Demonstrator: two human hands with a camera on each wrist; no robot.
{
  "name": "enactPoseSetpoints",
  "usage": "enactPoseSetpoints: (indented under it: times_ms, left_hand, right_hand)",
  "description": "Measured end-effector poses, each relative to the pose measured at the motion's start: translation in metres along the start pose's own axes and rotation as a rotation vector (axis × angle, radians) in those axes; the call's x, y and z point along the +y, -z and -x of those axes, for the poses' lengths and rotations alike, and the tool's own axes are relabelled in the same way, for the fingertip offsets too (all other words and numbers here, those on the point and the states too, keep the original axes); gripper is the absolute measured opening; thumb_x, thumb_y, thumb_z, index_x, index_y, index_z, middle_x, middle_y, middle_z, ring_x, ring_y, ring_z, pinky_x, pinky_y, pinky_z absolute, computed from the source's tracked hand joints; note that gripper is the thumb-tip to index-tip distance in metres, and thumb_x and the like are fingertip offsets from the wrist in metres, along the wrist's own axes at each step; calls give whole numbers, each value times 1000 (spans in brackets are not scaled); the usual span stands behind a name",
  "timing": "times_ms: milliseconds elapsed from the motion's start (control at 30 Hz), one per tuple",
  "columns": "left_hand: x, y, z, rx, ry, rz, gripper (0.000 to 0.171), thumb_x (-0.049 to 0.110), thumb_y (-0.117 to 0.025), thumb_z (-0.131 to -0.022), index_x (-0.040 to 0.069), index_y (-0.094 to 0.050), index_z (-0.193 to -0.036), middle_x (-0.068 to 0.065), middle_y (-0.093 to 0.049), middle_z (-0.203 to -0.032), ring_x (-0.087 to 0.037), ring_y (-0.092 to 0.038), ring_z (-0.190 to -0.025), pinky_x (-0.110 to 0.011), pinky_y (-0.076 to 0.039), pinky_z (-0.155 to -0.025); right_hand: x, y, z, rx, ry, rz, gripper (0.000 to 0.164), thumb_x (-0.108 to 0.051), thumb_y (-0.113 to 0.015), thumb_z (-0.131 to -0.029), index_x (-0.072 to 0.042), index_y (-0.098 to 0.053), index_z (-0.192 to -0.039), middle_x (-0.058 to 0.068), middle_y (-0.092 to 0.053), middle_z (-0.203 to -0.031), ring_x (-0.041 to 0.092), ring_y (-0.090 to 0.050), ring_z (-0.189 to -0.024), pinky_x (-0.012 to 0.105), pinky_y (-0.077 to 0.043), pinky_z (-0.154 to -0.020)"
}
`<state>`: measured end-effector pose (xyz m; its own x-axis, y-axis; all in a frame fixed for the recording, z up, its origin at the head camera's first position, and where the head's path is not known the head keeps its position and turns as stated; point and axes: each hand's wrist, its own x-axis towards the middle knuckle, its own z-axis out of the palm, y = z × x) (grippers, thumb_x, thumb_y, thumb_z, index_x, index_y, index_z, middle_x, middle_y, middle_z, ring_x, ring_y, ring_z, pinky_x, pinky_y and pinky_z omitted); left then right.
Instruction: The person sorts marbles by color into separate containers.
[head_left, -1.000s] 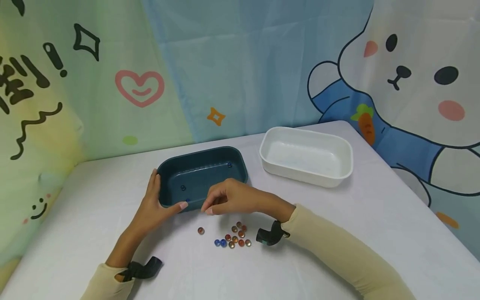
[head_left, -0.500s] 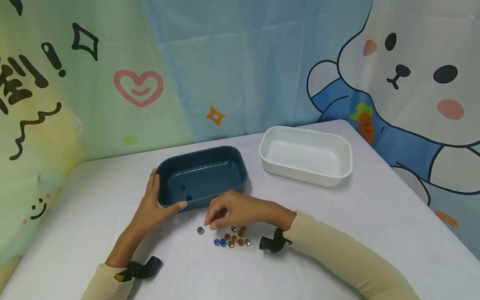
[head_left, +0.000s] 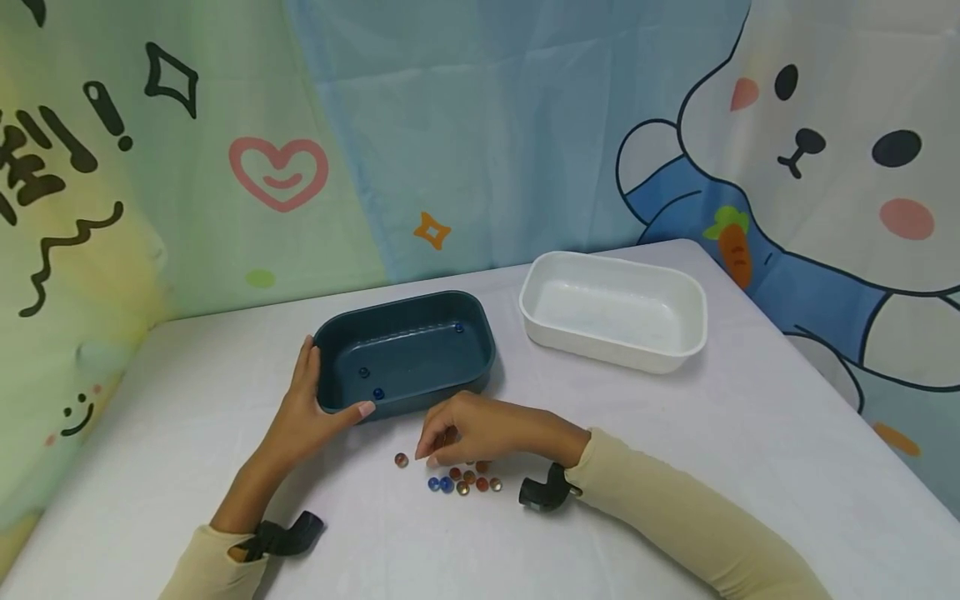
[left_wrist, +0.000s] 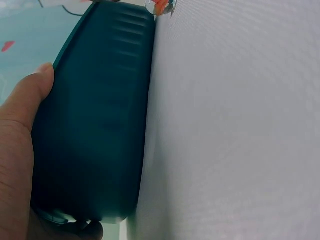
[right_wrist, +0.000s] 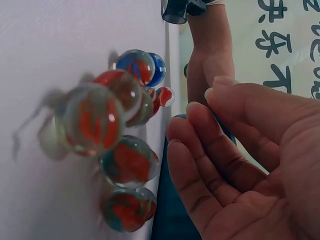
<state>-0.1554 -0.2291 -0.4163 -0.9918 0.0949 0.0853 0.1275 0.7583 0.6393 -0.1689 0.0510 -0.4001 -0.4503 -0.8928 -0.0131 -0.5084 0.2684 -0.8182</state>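
Left hand (head_left: 306, 423) is on the dark teal rectangular tray (head_left: 408, 350), middle of the head frame. Thumb on the near wall, fingers along the left end, so the grip is clamped round the tray's lower-left corner. Tray sits flat, 3 small dark round marbles (head_left: 378, 393) inside: 2 lower left, 1 upper right.

Right hand (head_left: 480, 429) is just below the tray in the frame, over the upper edge of a loose cluster of small round glass marbles (head_left: 469, 477), center and slightly low. Thumb and index tips close but apart, other fingers loosely bent. Cluster is mostly clear glass with orange-red or amber inside, plus 2 bright blue glass marbles (head_left: 447, 485) at its left end. 1 single orange-brown glass marble (head_left: 402, 460) lies apart, left of the right fingertips.

In the way: the right hand covers the top of the cluster, so full count can't be told from the head view. Right wrist view has marbles overlapping, nearest ones blurred.

Around: white rectangular tray (head_left: 612, 312) upper right, well apart from the cluster. Black wrist mount (head_left: 546, 492) on the right arm sits just right of the marbles. White cloth-covered table (head_left: 600, 550), printed cartoon fabric backdrop (head_left: 495, 142) behind.
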Motion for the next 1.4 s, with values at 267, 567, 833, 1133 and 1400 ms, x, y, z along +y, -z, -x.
enactPoseSetpoints:
  times_ms: [267, 567, 833, 1133, 1400]
  left_hand:
    - [0, -1, 0, 4, 0, -11, 117, 52, -74, -80, 3, 0, -155, -7, 10, -162, -36, -2, -146, -64, -19, -108]
    - [0, -1, -1, 4, -5, 2, 117, 53, -74, -80, 4, 1, -155, -6, 11, -162, -35, -1, -146, -64, -18, -108]
    - [-1, 0, 0, 0, 3, 1, 117, 53, -74, -80, 4, 1, -155, -6, 12, -161, -35, -1, -146, -64, -18, -108]
    - [-2, 0, 0, 0, -8, 8, 117, 52, -74, -80, 3, 1, -155, -6, 12, -161, -33, 0, -147, -63, -17, -110]
    - [-1, 1, 0, 0, -5, -4, 116, 53, -74, -80, 2, 0, -155, -6, 11, -161, -35, -1, -146, -64, -17, -109]
  right_hand:
    - [5, -4, 1, -39, -7, 27, 14, -6, -72, -88, -7, -75, -102, -12, -64, -90, -1, -58, -84, 18, -49, -78]
    - [7, -4, 2, -42, 19, 68, 14, -7, -73, -87, -8, -75, -101, -9, -66, -92, -2, -58, -84, 18, -49, -77]
    - [8, -8, 2, -65, 46, 53, 12, -7, -73, -87, -9, -75, -100, -11, -66, -92, -2, -59, -83, 18, -49, -77]
    - [8, -11, 1, -82, 45, 71, 12, -8, -73, -88, -11, -74, -99, -14, -64, -90, -3, -59, -80, 16, -50, -75]
    - [7, -13, 0, -111, 47, 109, 10, -9, -72, -89, -13, -75, -98, -13, -65, -88, -3, -56, -75, 16, -50, -69]
